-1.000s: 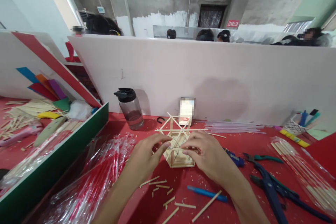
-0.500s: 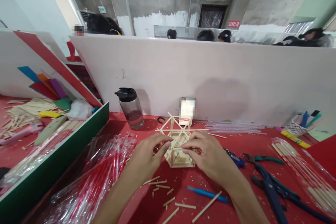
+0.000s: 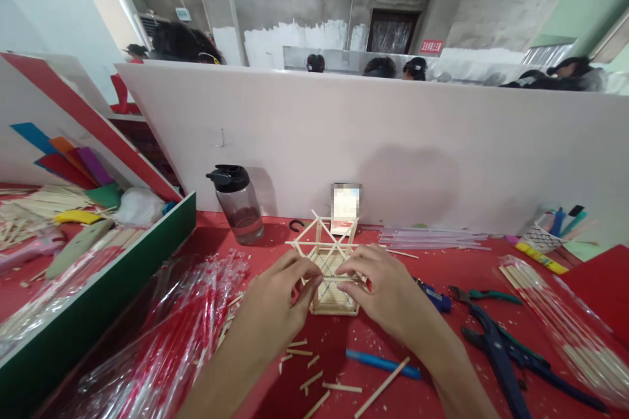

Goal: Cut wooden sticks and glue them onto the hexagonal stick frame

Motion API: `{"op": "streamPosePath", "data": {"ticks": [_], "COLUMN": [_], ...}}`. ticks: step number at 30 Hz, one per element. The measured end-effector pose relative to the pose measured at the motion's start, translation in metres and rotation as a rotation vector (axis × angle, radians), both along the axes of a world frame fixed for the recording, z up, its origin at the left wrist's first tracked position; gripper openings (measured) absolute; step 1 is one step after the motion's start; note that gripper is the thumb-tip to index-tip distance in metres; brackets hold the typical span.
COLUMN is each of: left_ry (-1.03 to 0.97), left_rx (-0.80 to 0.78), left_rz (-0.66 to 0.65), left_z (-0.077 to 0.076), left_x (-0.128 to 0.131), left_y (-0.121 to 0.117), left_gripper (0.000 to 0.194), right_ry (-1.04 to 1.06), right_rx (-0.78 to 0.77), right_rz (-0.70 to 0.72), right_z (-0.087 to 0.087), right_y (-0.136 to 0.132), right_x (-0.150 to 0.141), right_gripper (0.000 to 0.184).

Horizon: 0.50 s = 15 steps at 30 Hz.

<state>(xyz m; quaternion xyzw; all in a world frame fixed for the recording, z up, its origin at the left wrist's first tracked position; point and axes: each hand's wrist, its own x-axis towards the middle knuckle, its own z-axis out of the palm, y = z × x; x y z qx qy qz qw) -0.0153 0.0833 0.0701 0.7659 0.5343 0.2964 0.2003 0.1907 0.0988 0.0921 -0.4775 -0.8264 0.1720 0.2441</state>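
A small open frame built of thin wooden sticks stands on the red table, in the middle. My left hand grips its left side, fingers curled and pinched on a stick near the top. My right hand holds the right side, thumb and fingers closed on a horizontal stick. Both hands touch the frame. Cut stick pieces lie scattered just in front of my wrists.
A blue pen and dark pliers lie near right. Plastic-wrapped red sticks fill the near left. A dark-lidded bottle stands by the white partition. Wrapped wooden sticks lie far right. People sit behind the partition.
My hands drew slightly closer together on the stick frame. The view shifted a little to the right; the frame stays in place.
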Motion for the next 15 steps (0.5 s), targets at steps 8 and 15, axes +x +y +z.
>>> {"op": "streamPosePath", "data": {"ticks": [8, 15], "left_ry": [-0.007, -0.090], "left_rx": [-0.013, -0.180], "left_rz": [-0.011, 0.026], "left_z": [0.001, 0.004], "left_x": [-0.002, -0.010], "left_y": [0.001, 0.005], "left_gripper": [0.018, 0.019], "right_ry": [-0.039, -0.039], "right_rx": [-0.072, -0.041], "right_rz": [-0.048, -0.057], "right_z": [0.011, 0.011], "right_y": [-0.004, -0.003], "right_x": [0.015, 0.012], "right_gripper": [0.010, 0.012]}}
